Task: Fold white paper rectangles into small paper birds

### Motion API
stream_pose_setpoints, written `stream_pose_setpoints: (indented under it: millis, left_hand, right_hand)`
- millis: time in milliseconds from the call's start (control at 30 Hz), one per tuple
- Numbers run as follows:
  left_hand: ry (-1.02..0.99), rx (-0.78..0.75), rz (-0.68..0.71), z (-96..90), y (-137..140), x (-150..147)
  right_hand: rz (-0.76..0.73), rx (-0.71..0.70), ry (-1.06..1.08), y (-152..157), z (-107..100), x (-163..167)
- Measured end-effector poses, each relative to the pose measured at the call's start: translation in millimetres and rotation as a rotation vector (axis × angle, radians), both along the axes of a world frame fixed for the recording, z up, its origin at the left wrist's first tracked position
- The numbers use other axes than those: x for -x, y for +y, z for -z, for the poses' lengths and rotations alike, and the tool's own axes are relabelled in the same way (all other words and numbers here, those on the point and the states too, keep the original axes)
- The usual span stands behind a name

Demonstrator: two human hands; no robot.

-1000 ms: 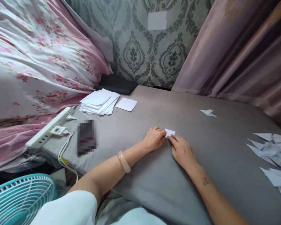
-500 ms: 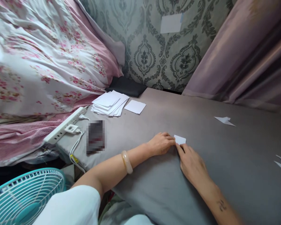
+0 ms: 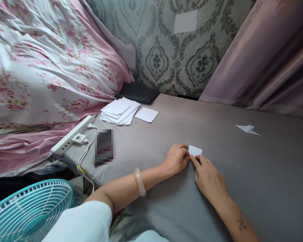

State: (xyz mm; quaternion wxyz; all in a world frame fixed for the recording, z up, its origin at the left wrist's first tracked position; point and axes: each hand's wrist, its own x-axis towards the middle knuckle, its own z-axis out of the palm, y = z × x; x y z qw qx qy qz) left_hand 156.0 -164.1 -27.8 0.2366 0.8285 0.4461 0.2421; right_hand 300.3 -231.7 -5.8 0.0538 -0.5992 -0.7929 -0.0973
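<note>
Left hand (image 3: pixel 176 158): fingers curled inward, tips at the near-left corner of the paper; can't tell if pinched.
Right hand (image 3: pixel 209 173): fingers loosely bent, tips on the paper's near edge; grip can't be confirmed.
Small white paper (image 3: pixel 195 150): flat on grey sheet (image 3: pixel 166 198), between both hands' fingertips, far part uncovered.
Folded paper piece (image 3: pixel 247 129): right of hands, well apart.
Paper stack (image 3: pixel 120 111): far left.

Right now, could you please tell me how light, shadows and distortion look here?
In the head view, the small paper is bright, its edges fairly sharp; soft shadows darken the sheet below the left hand; the dark object by the power strip is hidden by pixel blocks; and, at that view's lower left edge, the fan seems stretched.
</note>
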Motion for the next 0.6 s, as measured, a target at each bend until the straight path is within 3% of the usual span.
stream_pose_setpoints:
  millis: [133,367,600]
  left_hand:
    - [-0.006,-0.034,-0.030,-0.5,-5.2,-1.0]
    - [0.203,-0.211,0.176,-14.2,-12.1,8.9]
    - [0.473,-0.268,0.347,-24.5,-9.5,9.9]
  right_hand:
    - [0.014,0.019,0.017,-0.7,-1.4,1.2]
    - [0.013,0.024,0.014,-1.4,-3.6,1.6]
    - [0.024,0.032,-0.019,-1.0,-3.9,2.8]
